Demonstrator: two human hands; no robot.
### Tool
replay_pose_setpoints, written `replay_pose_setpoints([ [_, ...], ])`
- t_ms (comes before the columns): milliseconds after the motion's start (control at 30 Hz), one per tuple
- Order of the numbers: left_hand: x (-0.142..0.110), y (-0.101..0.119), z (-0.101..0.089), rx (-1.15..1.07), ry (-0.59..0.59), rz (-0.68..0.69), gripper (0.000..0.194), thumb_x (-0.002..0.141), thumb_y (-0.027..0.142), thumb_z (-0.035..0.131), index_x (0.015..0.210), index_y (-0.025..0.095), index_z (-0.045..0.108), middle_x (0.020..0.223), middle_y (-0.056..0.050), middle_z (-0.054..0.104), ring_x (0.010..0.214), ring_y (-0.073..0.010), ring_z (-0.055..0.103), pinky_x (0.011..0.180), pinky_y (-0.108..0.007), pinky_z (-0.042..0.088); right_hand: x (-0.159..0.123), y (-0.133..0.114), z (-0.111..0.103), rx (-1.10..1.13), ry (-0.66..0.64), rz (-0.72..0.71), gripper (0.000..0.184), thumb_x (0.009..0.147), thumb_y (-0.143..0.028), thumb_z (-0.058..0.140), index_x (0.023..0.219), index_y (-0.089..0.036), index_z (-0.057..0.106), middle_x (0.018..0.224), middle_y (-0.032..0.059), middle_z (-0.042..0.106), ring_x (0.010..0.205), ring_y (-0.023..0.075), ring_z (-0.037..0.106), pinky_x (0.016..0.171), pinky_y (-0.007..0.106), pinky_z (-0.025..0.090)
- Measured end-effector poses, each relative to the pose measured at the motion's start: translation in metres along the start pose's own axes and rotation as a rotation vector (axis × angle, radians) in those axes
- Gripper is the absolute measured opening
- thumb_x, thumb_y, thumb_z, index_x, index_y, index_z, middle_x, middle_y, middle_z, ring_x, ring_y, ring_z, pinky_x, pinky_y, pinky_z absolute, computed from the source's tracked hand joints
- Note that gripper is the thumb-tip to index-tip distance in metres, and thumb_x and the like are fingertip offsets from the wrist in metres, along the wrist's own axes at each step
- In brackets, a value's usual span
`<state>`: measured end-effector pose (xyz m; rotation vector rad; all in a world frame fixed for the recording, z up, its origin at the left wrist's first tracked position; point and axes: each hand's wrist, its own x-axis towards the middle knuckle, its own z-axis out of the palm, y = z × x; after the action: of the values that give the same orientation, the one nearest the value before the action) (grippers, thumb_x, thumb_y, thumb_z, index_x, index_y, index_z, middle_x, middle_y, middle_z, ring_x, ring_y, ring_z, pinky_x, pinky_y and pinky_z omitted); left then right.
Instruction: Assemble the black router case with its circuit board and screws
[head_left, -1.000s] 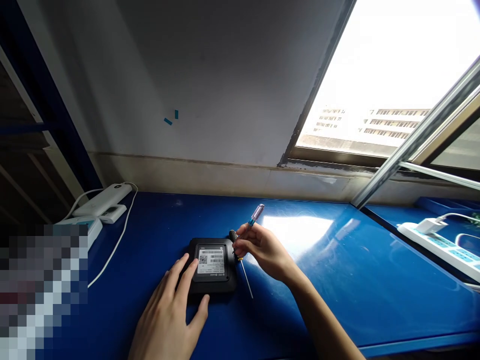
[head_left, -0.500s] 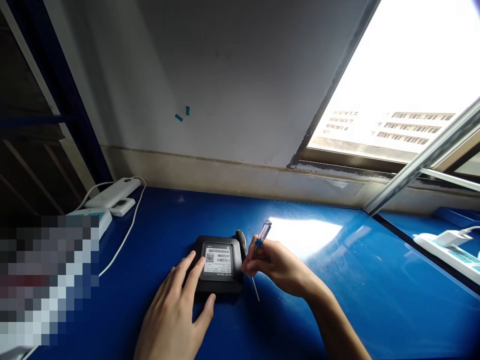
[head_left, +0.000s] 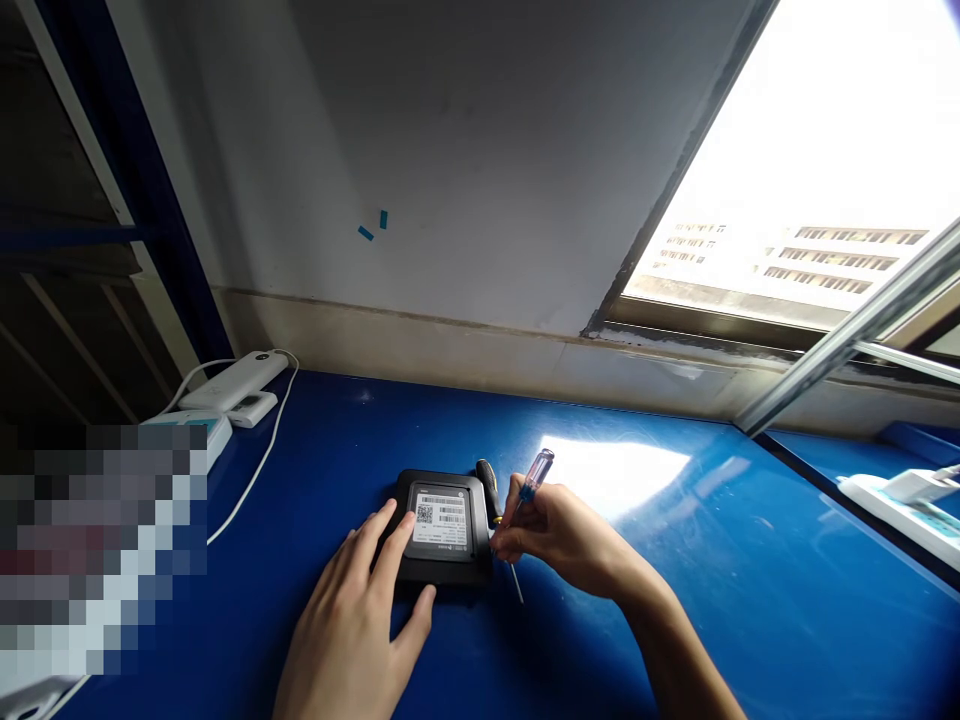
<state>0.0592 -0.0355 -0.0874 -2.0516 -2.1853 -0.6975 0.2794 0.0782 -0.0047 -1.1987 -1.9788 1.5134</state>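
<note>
A flat black box-shaped device [head_left: 450,572] lies on the blue table, its underside label [head_left: 439,520] with a QR code and barcodes facing up. My left hand [head_left: 360,600] rests along its left and near edges, fingers spread, two fingertips on its top. In my right hand [head_left: 551,530] is a screwdriver with a clear, blue-tinted handle [head_left: 538,470], held tilted at the device's right edge; its tip is hidden by my fingers. A second screwdriver with a black handle [head_left: 487,488] lies beside the device, partly behind my right hand, its thin shaft pointing toward me.
At the left are a white power strip [head_left: 214,435], a white adapter [head_left: 244,380] and a white cable [head_left: 259,470]. Another white power strip [head_left: 900,515] sits at the far right beyond a metal post [head_left: 817,355]. A wall and a window [head_left: 787,180] stand behind the table.
The clear screwdriver handle leans a little further to the right, and more of the black handle's yellow end shows. The whole view has shifted slightly. My left hand keeps its place on the device.
</note>
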Motion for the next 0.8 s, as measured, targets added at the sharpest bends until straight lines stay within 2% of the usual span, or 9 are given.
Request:
replay_pose_setpoints([
  [133, 0.002, 0.002, -0.001, 0.05, 0.03, 0.044, 0.052, 0.095, 0.044, 0.047, 0.142, 0.024, 0.057, 0.15, -0.006, 0.056, 0.124, -0.0306, 0.065, 0.093, -0.043, 0.063, -0.005, -0.001, 0.0, -0.06, 0.049, 0.034, 0.014, 0.076, -0.021, 0.077, 0.073, -0.021, 0.063, 0.069, -0.0024, 0.072, 0.072, 0.018, 0.071, 0.066, 0.026, 0.055],
  [267, 0.002, 0.005, -0.001, 0.111, 0.106, 0.098, 0.049, 0.094, 0.04, 0.047, 0.134, 0.017, 0.063, 0.141, -0.011, 0.064, 0.115, -0.0296, 0.071, 0.089, -0.042, 0.064, -0.011, 0.006, 0.002, -0.092, 0.115, 0.012, 0.019, 0.075, -0.024, 0.08, 0.069, -0.021, 0.062, 0.078, 0.0007, 0.077, 0.075, 0.0199, 0.073, 0.065, 0.028, 0.053],
  [467, 0.0, 0.002, 0.001, 0.211, 0.168, 0.184, 0.051, 0.095, 0.041, 0.049, 0.137, 0.014, 0.059, 0.143, -0.012, 0.062, 0.113, -0.0269, 0.072, 0.084, -0.034, 0.064, -0.017, 0.027, 0.01, 0.229, 0.139, 0.008, 0.033, 0.072, -0.034, 0.086, 0.069, -0.02, 0.057, 0.084, 0.0072, 0.08, 0.089, 0.0259, 0.077, 0.078, 0.035, 0.059],
  [533, 0.0, 0.003, 0.003, 0.245, 0.192, 0.208, 0.053, 0.095, 0.04, 0.048, 0.138, 0.011, 0.058, 0.142, -0.014, 0.062, 0.112, -0.0274, 0.072, 0.084, -0.033, 0.064, -0.019, 0.033, 0.017, 0.323, 0.182, 0.025, 0.039, 0.068, -0.039, 0.089, 0.068, -0.02, 0.055, 0.083, 0.0075, 0.08, 0.084, 0.0238, 0.076, 0.077, 0.035, 0.059],
  [667, 0.001, 0.006, 0.002, 0.287, 0.238, 0.24, 0.055, 0.094, 0.038, 0.049, 0.135, 0.002, 0.058, 0.134, -0.018, 0.066, 0.108, -0.03, 0.074, 0.085, -0.036, 0.064, -0.027, 0.039, 0.036, 0.427, 0.318, 0.06, 0.046, 0.064, -0.048, 0.091, 0.068, -0.02, 0.055, 0.084, 0.0088, 0.08, 0.063, 0.0175, 0.071, 0.065, 0.032, 0.059],
  [733, 0.002, 0.007, 0.001, 0.283, 0.261, 0.247, 0.057, 0.093, 0.04, 0.05, 0.133, 0.0, 0.059, 0.131, -0.021, 0.068, 0.105, -0.0313, 0.075, 0.084, -0.038, 0.065, -0.03, 0.039, 0.045, 0.46, 0.388, 0.065, 0.048, 0.063, -0.05, 0.091, 0.067, -0.02, 0.054, 0.084, 0.0093, 0.08, 0.063, 0.0181, 0.072, 0.066, 0.032, 0.06],
  [800, 0.004, 0.009, -0.001, 0.271, 0.283, 0.248, 0.057, 0.092, 0.04, 0.051, 0.13, -0.001, 0.06, 0.129, -0.022, 0.068, 0.103, -0.0323, 0.075, 0.082, -0.039, 0.065, -0.033, 0.037, 0.05, 0.503, 0.427, 0.083, 0.048, 0.062, -0.048, 0.092, 0.068, -0.02, 0.054, 0.084, 0.0087, 0.08, 0.072, 0.0208, 0.074, 0.072, 0.033, 0.061],
])
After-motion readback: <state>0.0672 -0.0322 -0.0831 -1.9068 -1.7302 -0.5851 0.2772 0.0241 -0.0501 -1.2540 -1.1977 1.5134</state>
